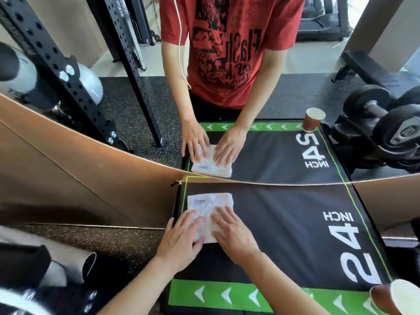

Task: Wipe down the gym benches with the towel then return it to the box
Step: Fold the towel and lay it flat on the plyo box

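Towel (pixel 210 213) lies at the far left corner of the black bench pad (pixel 284 223), both the left hand (pixel 181 242) and right hand (pixel 234 235) pressing it flat-fingered, mid-wipe; next, a judged sweep rightward across the pad.

A white folded towel (pixel 210 212) with a small printed logo lies flat at centre frame, on the far left corner of the black, green-trimmed padded bench (pixel 284 235).

red short-sleeved t-shirt (pixel 229 48) in mirror, black printed graphics, thin white cord (pixel 180 42) down front; bare forearms.
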Demonstrator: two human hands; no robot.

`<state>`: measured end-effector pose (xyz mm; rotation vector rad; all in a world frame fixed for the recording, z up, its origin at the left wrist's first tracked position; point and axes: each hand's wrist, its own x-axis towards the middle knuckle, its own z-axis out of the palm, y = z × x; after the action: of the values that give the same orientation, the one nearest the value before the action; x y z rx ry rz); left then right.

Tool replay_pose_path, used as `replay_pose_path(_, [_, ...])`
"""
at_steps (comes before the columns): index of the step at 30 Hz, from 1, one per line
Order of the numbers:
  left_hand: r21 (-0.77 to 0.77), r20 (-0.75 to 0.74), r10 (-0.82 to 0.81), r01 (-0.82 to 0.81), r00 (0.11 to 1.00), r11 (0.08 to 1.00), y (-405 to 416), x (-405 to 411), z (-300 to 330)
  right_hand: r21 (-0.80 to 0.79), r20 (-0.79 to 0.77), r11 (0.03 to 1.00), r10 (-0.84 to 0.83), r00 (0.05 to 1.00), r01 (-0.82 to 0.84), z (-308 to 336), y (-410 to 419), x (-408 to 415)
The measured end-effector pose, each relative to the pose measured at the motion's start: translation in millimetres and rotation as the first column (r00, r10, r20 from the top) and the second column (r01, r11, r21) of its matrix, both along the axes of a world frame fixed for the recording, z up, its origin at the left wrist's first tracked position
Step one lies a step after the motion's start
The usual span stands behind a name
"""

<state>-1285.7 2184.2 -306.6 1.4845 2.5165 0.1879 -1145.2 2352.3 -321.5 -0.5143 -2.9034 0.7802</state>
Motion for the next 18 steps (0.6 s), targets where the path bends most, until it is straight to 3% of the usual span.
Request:
replay_pose_path(11, [0.01,0.05,-0.011,0.011,0.999,1.0,16,-50,3,-0.035,-0.017,0.996,-0.085,0.996,0.085,-1,6,-47])
replay_pose_path(18, [-0.034,0.083,0.042,-0.04,0.996,0.999,20,-44,18,-0.022,0.066,0.998,-0.061,0.996,0.063,5,6,-47])
